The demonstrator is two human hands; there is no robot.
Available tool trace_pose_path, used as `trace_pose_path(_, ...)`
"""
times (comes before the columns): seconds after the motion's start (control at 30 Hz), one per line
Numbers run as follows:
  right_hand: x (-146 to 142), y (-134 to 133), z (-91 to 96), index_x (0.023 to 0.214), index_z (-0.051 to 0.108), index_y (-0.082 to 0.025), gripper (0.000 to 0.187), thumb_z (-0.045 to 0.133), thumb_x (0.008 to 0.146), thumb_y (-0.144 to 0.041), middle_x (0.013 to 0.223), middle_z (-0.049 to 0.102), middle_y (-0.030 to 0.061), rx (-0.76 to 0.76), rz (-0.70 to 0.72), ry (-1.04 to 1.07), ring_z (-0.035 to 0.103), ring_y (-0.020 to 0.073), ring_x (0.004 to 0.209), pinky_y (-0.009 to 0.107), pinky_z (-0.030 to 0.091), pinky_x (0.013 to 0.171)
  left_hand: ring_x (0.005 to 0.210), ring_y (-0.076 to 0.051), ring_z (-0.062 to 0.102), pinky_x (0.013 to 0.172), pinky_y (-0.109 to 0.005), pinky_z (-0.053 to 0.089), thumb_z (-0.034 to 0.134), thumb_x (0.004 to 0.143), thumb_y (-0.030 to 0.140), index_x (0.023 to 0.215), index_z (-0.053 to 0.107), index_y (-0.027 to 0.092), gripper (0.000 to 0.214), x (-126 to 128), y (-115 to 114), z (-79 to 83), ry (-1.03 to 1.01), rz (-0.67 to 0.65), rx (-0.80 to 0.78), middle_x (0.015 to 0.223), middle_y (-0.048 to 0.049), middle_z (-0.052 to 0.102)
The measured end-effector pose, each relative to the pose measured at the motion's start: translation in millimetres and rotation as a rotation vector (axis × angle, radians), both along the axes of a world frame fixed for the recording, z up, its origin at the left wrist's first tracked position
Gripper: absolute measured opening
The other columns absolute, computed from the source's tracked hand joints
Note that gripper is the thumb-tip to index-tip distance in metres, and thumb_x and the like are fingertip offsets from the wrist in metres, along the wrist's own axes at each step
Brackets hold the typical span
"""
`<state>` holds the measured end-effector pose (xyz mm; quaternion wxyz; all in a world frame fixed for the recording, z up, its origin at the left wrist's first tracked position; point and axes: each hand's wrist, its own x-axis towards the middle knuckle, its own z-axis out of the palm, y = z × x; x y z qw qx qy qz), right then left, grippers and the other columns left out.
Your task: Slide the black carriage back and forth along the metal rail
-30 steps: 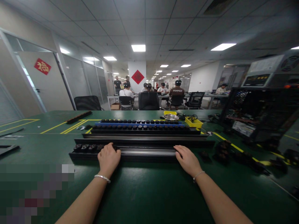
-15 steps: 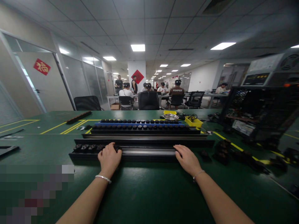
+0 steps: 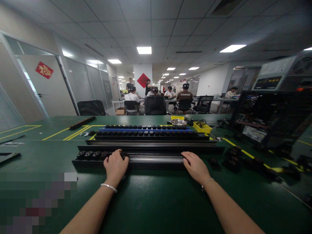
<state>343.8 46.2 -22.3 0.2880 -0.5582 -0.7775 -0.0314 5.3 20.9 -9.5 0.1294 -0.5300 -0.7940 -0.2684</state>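
A long black rail (image 3: 156, 159) with a shiny metal face lies across the green table in front of me. Small black blocks (image 3: 89, 154) stand in a row along its left part. My left hand (image 3: 116, 166) is closed round another black block (image 3: 123, 155) on the rail, just right of that row; my fingers hide most of it. At the rail's right end, my right hand (image 3: 196, 165) grips the rail, its fingers together over the top and the thumb hidden.
Behind lie another long rail (image 3: 151, 143) and blue and black strips lined with blocks (image 3: 146, 132). A metal bowl (image 3: 178, 122) and a yellow tray (image 3: 202, 127) stand farther back. Dark parts (image 3: 232, 158) and an open computer case (image 3: 268, 110) occupy the right. People sit beyond.
My left hand has slid slightly right along the rail with the black block, and the nearby blocks have shifted a little right too. My right hand has stayed in place.
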Motion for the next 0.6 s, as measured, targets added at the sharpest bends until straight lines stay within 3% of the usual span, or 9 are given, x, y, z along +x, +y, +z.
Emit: trace_pose_path(0.6,-0.1,0.0,-0.1,0.114,0.061,-0.016,0.041,0.036,0.085,-0.03,0.12,0.059,0.0082,-0.006,-0.004,0.006,0.049,0.0219,0.116,0.041,0.036,0.102,0.099,-0.027,0.057,0.1,-0.049,0.025,0.042,0.077,0.033,0.109,0.052,0.015,0.038,5.5,0.3,-0.9,-0.025,-0.064,0.02,0.102,-0.0096,0.065)
